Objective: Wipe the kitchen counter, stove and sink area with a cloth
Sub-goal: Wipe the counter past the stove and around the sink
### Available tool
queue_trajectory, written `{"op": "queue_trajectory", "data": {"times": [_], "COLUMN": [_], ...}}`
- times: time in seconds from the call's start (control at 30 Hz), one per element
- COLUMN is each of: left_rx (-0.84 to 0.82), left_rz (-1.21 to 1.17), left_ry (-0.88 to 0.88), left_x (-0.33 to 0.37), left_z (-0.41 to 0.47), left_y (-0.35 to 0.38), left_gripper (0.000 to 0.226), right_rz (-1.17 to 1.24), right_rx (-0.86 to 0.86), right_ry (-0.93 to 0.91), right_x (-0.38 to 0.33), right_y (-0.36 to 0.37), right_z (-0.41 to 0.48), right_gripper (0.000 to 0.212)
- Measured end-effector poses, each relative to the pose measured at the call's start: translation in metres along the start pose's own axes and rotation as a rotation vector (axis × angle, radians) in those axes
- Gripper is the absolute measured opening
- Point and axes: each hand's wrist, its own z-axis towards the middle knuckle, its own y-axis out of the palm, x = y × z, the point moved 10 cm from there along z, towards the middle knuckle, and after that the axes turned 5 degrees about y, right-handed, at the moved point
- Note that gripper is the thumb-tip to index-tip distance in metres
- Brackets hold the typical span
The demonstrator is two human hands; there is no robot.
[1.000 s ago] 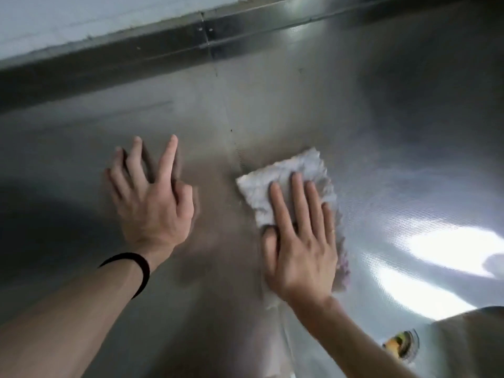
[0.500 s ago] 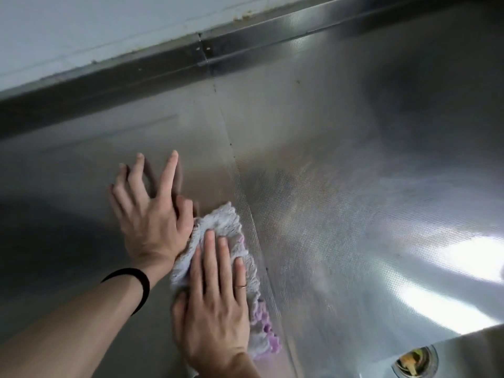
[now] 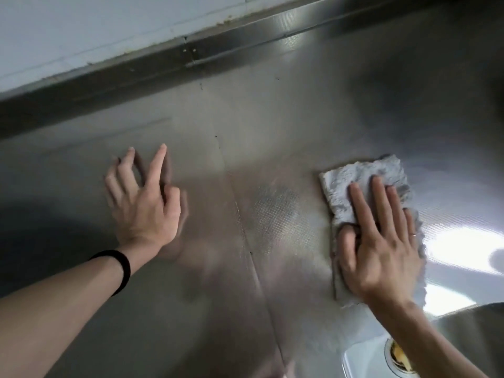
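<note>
Left hand with spread fingers resting flat on the metal surface, black band on its wrist, right hand pressing flat on the cloth, sink at the bottom right corner

Stainless steel counter, dimpled texture, fills the frame; seam runs from upper centre to bottom centre. Raised metal back lip across the top. Grey-white cloth flat on the counter right of centre, right hand pressing on it. Left hand left of centre, fingers spread on bare steel. Sink cut into lower right corner
</note>
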Motion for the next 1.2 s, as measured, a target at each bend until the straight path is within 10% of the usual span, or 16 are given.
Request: {"op": "queue_trajectory", "data": {"times": [0.3,0.53,0.87,1.2], "left_rx": [-0.103,-0.136,-0.099,-0.146], "left_rz": [-0.138,-0.161,-0.004,0.045], "left_ry": [0.042,0.085,0.032,0.025], "left_x": [0.032,0.115,0.127,0.131], "left_z": [0.003,0.008,-0.001,0.002], "left_y": [-0.005,0.014,0.018,0.016], "left_gripper": [0.076,0.070,0.069,0.073], "right_rz": [-0.014,0.104,-0.036,-0.051], "right_rx": [0.100,0.004,0.151,-0.040], "right_ry": [0.207,-0.087,0.099,-0.236], "right_x": [-0.019,-0.132,0.031,-0.026], "right_y": [0.012,0.071,0.009,0.016], "right_z": [-0.033,-0.122,-0.113,-0.003], "right_gripper": [0.069,0.075,0.065,0.074]}}
